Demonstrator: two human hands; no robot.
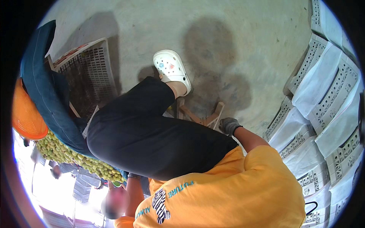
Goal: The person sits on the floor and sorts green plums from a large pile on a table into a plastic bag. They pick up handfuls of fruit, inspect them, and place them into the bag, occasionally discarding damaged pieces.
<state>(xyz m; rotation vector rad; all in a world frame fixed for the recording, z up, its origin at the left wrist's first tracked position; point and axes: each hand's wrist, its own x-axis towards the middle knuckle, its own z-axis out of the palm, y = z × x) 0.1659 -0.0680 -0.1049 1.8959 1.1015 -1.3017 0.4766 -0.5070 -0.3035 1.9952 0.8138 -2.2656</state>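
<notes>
My right hand (229,126) wears a grey knit glove and hangs low on the right, beside the legs of a small wooden stool (212,118). Its fingers look curled; whether they grip the stool is unclear. Of my left hand (134,175), only a gloved edge shows behind my black-trousered leg (159,142). It is close to a heap of round green fruit (94,166), and its fingers are hidden. A dark blue cloth-covered edge (48,99) borders the fruit.
A slatted plastic crate (98,67) stands on the concrete floor (262,42) at left. An orange mesh basket (28,114) sits by the fruit. Stacked grey crates (333,105) with white liners line the right side. Another person (115,199) is beyond the fruit.
</notes>
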